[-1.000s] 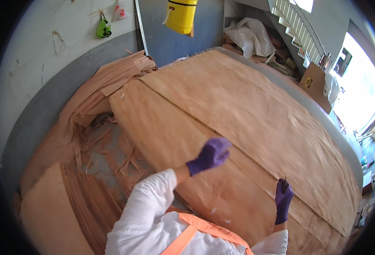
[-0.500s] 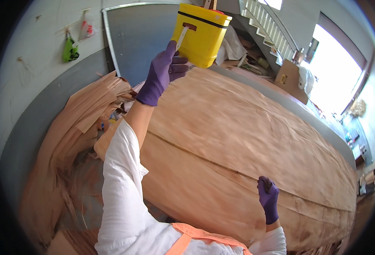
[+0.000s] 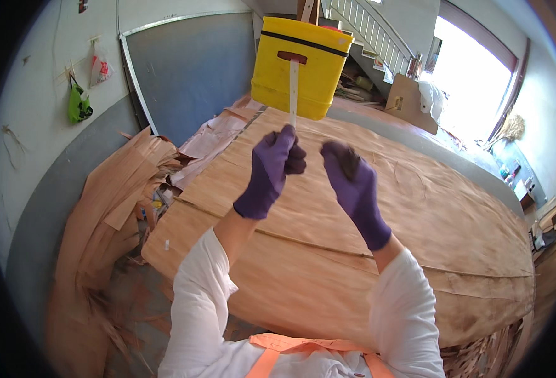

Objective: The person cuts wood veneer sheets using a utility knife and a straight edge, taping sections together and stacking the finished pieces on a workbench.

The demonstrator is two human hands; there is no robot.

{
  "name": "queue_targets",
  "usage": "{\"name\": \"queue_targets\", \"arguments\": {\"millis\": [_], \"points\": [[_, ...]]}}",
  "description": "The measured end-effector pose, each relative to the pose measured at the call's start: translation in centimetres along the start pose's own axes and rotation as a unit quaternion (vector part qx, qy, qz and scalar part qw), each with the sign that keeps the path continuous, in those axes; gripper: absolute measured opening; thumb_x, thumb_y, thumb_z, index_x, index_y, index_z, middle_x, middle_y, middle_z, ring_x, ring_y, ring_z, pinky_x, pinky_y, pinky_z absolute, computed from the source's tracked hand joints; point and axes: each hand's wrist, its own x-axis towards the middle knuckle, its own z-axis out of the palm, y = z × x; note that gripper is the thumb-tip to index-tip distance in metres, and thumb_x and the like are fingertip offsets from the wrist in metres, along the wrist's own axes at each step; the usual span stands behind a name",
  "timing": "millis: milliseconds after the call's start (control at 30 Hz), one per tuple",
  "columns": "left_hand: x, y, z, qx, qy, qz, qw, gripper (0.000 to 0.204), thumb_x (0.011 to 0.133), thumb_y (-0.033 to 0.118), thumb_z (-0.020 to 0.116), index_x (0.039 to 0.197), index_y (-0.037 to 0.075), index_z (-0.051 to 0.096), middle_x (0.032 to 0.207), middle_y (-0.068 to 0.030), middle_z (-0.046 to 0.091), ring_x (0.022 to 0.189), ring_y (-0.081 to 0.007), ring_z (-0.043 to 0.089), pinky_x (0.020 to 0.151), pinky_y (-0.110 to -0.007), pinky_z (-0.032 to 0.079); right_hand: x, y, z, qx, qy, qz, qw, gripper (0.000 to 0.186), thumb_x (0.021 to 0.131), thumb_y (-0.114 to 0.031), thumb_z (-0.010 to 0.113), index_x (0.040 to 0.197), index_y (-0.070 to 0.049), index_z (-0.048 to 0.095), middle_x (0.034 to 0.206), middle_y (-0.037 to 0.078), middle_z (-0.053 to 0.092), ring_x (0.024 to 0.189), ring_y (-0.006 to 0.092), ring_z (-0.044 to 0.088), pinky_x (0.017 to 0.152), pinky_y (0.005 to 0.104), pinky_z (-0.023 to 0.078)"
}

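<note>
A yellow box (image 3: 272, 75) with a black band hangs above the far edge of a wide wood veneer sheet (image 3: 316, 271). Out of the slot in its front comes a white paper-like strip (image 3: 294, 91). My left hand (image 3: 270, 164), in a purple glove, pinches the strip's lower end just below the box. My right hand (image 3: 353, 176), gloved the same way, is raised beside it over the sheet. Its fingers are curled, dark and blurred, so what they hold, if anything, is hidden. A long seam (image 3: 303, 242) crosses the veneer below both hands.
Stacked, ragged veneer (image 3: 111, 183) piles up on the left. A small white piece (image 3: 167, 244) lies near the sheet's left corner. A grey framed board (image 3: 193, 69) leans at the back, with a staircase (image 3: 379, 38) and a cut-out wooden panel (image 3: 404, 101) farther right.
My left hand has come down from the box, drawing out more of the strip. My right hand has left the seam and risen up beside the left. The view has shifted.
</note>
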Motion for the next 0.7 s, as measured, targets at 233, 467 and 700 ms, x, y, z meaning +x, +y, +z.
{"name": "queue_targets", "arguments": {"millis": [233,467,700], "points": [[-2.6,-0.3,-2.2,-0.156,-0.123,-0.146,0.969,0.031,0.094,0.037,0.051,0.098,0.007,0.05,0.077,-0.0094,0.059,0.051,-0.0122,0.05,0.045,-0.023,0.041,4.5,-2.6,4.8,0.384,-0.026,0.212,0.898,0.018,0.089,-0.016,0.06,0.098,0.0,0.063,0.082,0.004,0.064,0.074,0.0108,0.057,0.066,0.027,0.047],[-2.2,4.8,-2.6,0.185,0.048,0.153,0.97,0.038,0.092,0.037,0.054,0.103,0.0,0.056,0.085,-0.0108,0.064,0.067,-0.0145,0.063,0.058,-0.027,0.054,3.6,-2.2,4.3,0.461,-0.059,0.179,0.867,0.017,0.09,-0.015,0.059,0.097,0.001,0.057,0.08,0.006,0.059,0.068,0.014,0.055,0.065,0.03,0.048],[1.4,8.4,1.9,0.325,-0.047,0.182,0.927,0.028,0.09,0.027,0.058,0.084,0.0,0.057,0.068,-0.0045,0.059,0.057,-0.01,0.059,0.054,-0.025,0.049,2.4,-4.9,2.8,0.516,-0.06,0.237,0.821,0.014,0.088,-0.01,0.059,0.093,0.003,0.054,0.071,0.004,0.051,0.058,0.0098,0.046,0.051,0.0244,0.039]]}}
